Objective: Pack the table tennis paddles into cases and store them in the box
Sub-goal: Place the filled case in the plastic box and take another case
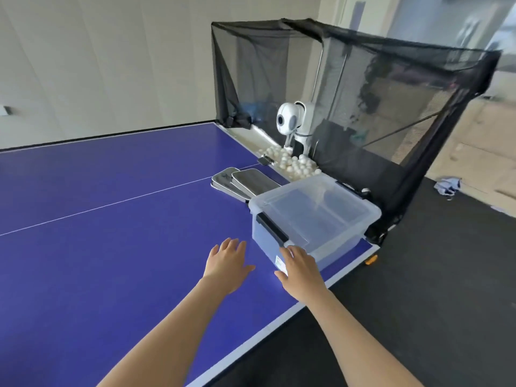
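A clear plastic box (315,213) with its lid on sits near the right edge of a blue table (111,219), a black latch (272,229) on the side facing the person. Both bare arms reach forward toward it. The left hand (227,261) is over the table just beside the box's near side, palm down, fingers straight and spread, holding nothing; whether it touches the surface cannot be told. The right hand (301,268) is at the box's near corner, fingers straight and slightly apart, their tips at the lid's edge next to a small label (279,262); they do not curl round anything. Behind the box, touching or just beside its far side, two flat grey cases (240,181) lie overlapping, one on top of the other; what is inside them cannot be seen. Past them, a white ball machine (290,121) stands over a heap of white balls (296,163), ringed by a black catch net (363,93).
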Available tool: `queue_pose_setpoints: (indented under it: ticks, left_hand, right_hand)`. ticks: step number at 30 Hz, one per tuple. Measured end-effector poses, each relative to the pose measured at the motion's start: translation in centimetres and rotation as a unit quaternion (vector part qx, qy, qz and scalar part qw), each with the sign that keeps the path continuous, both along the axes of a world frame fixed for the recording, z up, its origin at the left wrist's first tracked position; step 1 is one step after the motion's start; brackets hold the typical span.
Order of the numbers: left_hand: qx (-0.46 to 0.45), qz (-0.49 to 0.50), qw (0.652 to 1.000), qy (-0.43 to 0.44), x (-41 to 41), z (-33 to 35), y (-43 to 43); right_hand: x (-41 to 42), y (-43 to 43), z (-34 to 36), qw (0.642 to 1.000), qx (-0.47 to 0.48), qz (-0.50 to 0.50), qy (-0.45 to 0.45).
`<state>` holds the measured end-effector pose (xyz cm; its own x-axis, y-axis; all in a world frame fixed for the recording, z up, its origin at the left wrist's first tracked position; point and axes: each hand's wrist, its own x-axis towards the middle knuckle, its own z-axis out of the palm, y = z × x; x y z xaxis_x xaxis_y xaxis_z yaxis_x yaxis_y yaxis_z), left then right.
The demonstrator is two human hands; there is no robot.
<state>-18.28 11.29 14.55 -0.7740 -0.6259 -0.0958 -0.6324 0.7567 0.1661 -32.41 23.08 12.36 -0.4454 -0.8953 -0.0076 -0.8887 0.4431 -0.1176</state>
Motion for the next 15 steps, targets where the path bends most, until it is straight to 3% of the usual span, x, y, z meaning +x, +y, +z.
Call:
queue_pose_setpoints:
  ticks: [8,15]
  left_hand:
    - [-0.044,-0.077,0.996,0.010,-11.8,2.3,2.4]
    - [-0.045,-0.066,0.997,-0.005,-19.8,0.3,-0.4]
  right_hand:
    - [-10.1,3.7,1.8,0.998,-0.007,-0.058,0.029]
    - [-19.0,1.3,1.1,0.998,0.017,-0.056,0.032]
